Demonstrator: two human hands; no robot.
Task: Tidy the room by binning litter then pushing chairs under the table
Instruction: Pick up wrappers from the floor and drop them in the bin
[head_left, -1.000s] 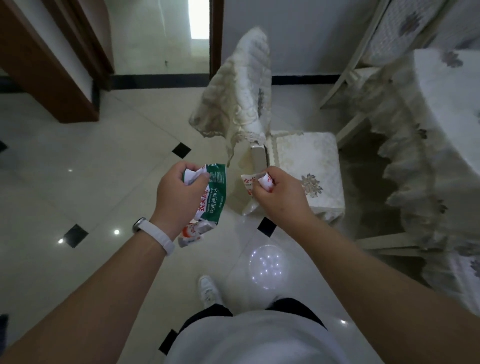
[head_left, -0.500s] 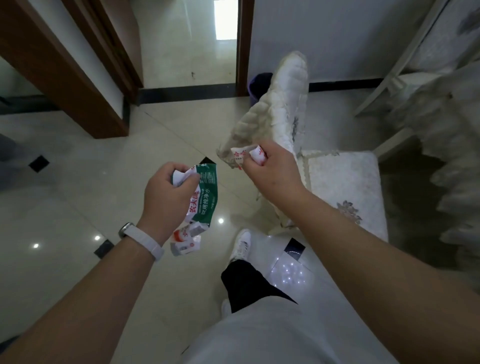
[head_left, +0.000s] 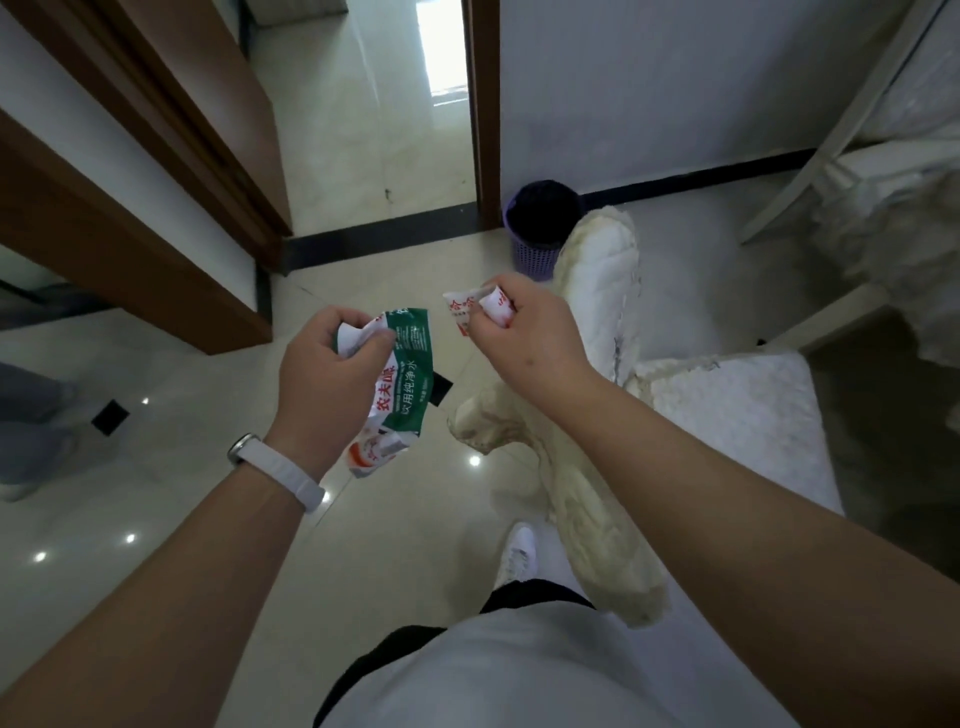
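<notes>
My left hand (head_left: 324, 382) is closed on a green, white and red wrapper (head_left: 405, 379) that hangs down from my fingers. My right hand (head_left: 524, 332) pinches a small white and red wrapper (head_left: 470, 306) at chest height. Both hands are over the tiled floor, short of a purple mesh bin (head_left: 540, 228) that stands against the wall beside the door frame. A chair (head_left: 727, 415) with a cream quilted cover stands just right of my right arm, its backrest partly hiding the bin's right side.
The lace-covered table (head_left: 904, 218) and another chair's white legs (head_left: 810, 156) are at the far right. A brown open door (head_left: 156, 171) and a doorway are ahead left. Another person's legs (head_left: 31, 415) stand at the left edge.
I have walked forward past the chair's left side. The purple bin, hidden before, has come into view ahead. Both hands keep their wrappers.
</notes>
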